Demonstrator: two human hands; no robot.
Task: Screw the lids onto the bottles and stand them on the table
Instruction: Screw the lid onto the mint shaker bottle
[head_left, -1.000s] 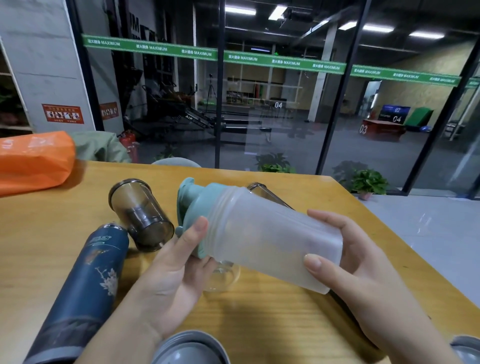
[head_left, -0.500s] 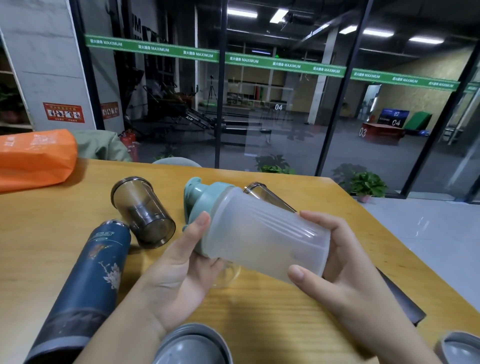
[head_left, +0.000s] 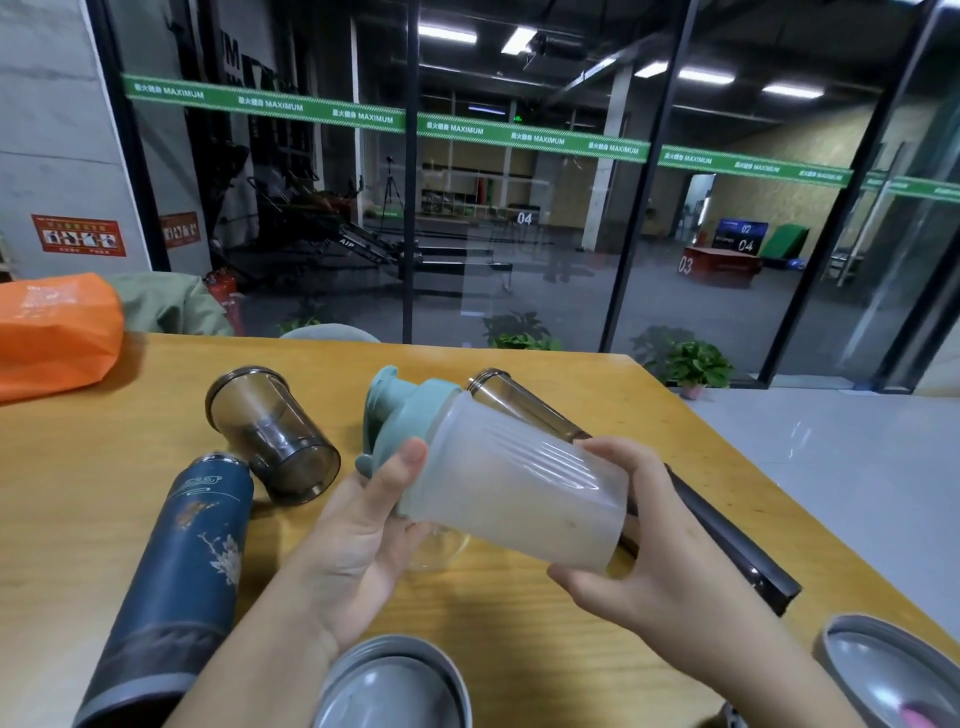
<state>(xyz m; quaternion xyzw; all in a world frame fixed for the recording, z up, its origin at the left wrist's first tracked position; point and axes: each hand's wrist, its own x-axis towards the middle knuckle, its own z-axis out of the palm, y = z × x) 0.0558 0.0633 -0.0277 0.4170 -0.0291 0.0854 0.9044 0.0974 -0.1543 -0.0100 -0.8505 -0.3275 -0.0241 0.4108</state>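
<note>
Both our hands hold one frosted bottle (head_left: 524, 488) tilted above the worktop (head_left: 78, 467) — left hand (head_left: 358, 535) curled round its teal lid (head_left: 402, 431), right hand (head_left: 660, 561) gripping the base. Left of it lie a blue flask (head_left: 176, 577) and a smoky cup (head_left: 272, 434) — both on their sides.

The frosted bottle (head_left: 524, 493) hides a clear object beneath, and the bottom edge crops two grey lids (head_left: 395, 686).

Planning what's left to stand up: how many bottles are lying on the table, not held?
3: a blue flask at left, a smoky tumbler behind it, and a dark bottle partly hidden behind the held shaker. More may be hidden.
</note>
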